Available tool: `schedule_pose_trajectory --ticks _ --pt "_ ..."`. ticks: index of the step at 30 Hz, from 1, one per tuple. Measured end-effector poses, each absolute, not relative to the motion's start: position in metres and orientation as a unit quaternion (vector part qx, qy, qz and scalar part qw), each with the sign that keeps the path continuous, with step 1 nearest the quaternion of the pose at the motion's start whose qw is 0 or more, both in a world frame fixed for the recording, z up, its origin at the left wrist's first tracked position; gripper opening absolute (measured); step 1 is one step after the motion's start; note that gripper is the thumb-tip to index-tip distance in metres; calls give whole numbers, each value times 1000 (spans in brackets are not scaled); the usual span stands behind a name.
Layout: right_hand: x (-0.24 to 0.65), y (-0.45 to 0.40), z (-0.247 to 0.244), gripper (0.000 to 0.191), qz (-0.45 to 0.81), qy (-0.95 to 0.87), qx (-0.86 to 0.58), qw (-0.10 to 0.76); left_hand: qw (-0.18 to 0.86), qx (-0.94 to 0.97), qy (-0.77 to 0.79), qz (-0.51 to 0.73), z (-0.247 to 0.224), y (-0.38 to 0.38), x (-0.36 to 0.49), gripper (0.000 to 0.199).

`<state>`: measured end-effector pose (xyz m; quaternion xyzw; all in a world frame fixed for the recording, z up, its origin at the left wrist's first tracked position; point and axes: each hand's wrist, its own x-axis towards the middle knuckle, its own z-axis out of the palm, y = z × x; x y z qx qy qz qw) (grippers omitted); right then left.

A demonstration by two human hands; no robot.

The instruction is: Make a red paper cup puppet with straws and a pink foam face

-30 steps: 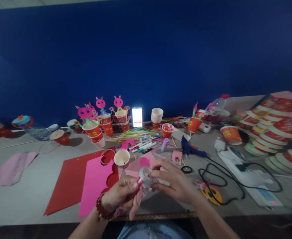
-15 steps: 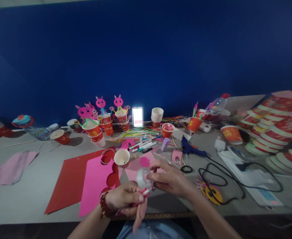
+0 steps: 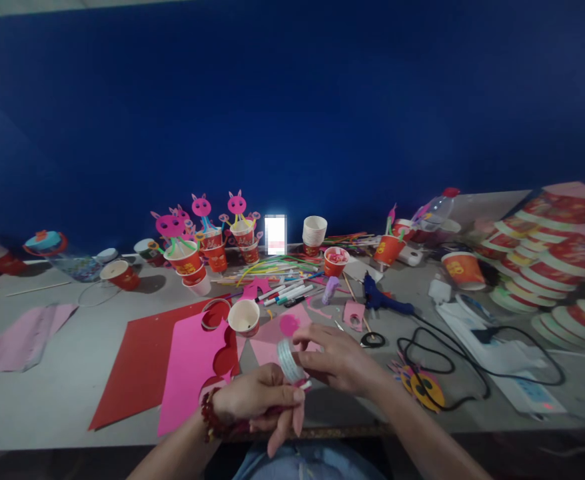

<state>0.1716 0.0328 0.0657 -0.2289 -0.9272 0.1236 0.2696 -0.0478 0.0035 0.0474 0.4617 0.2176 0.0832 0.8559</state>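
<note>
My left hand [image 3: 267, 405], wearing a beaded bracelet, is closed on a slim pink stick-like thing with a white end [image 3: 303, 385]. Most of that piece is hidden by the fingers, and its kind cannot be told. Just above it, my right hand [image 3: 333, 358] grips a clear round roll [image 3: 288, 360] with a ridged, silvery rim, which looks like tape. The roll is tilted on edge. Below the roll lie a bright pink disc [image 3: 289, 325] and light pink paper [image 3: 267, 343] on the table.
Left of my hands are red [image 3: 132, 370] and pink sheets [image 3: 187, 373] and a paper cup [image 3: 244, 318]. Markers [image 3: 292, 293] lie beyond. A blue glue gun [image 3: 385, 300], its looping black cable [image 3: 452, 340], a power strip [image 3: 517, 383] and stacked cups [image 3: 562, 253] stand to the right.
The roll has turned from facing me to more edge-on in my right hand. My left hand has shifted slightly right, along with the pink piece.
</note>
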Motion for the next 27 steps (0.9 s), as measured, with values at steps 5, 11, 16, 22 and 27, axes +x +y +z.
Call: schedule_pose_trajectory --ticks 5,11,16,22,27 --pt "166 31 78 24 285 -882 -215 309 777 506 346 142 32 -3 -36 48" --pt "149 19 68 17 364 -795 -308 376 662 541 440 274 15 -8 -28 41" --pt "143 9 67 21 358 -778 -324 402 623 546 454 329 13 -9 -27 39" --pt "152 -8 73 14 381 -755 -314 432 612 497 479 386 28 -5 -31 49" --pt "160 -13 76 10 382 -753 -308 439 641 459 468 399 33 -8 -30 48"
